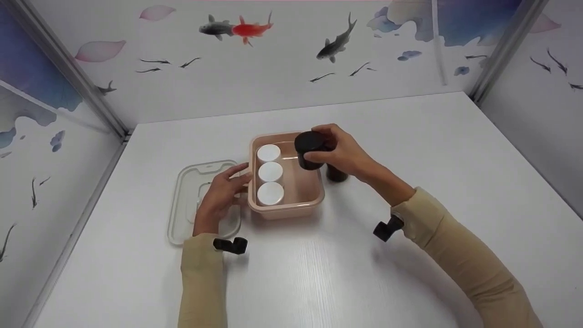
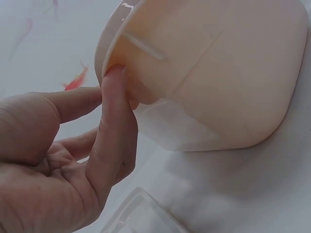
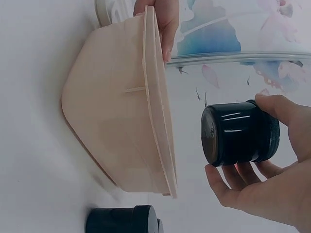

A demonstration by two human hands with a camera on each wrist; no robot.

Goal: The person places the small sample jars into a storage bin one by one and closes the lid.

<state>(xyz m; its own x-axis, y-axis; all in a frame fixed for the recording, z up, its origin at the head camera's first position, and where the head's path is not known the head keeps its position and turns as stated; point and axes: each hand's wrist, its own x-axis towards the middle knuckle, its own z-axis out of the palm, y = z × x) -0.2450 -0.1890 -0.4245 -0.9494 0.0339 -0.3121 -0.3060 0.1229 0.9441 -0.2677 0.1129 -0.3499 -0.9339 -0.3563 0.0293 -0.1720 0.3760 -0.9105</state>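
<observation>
My right hand point(image 1: 344, 152) grips a black jar point(image 1: 309, 148) with a lid, held above the right side of a pink plastic box point(image 1: 287, 207). In the right wrist view the jar point(image 3: 238, 133) lies sideways across the picture between thumb and fingers, apart from the box point(image 3: 116, 97). Three white-topped round containers point(image 1: 270, 172) stand in a row along the box's left side. My left hand point(image 1: 223, 193) pinches the box's left rim; in the left wrist view its fingertips point(image 2: 115, 80) are at the rim's edge.
Left of the box a pale translucent lid point(image 1: 180, 209) lies flat on the white table point(image 1: 291, 273), partly under my left hand. Another dark jar point(image 1: 337, 174) stands right of the box, partly hidden by my right hand. Fish-patterned panels point(image 1: 273, 82) enclose the table.
</observation>
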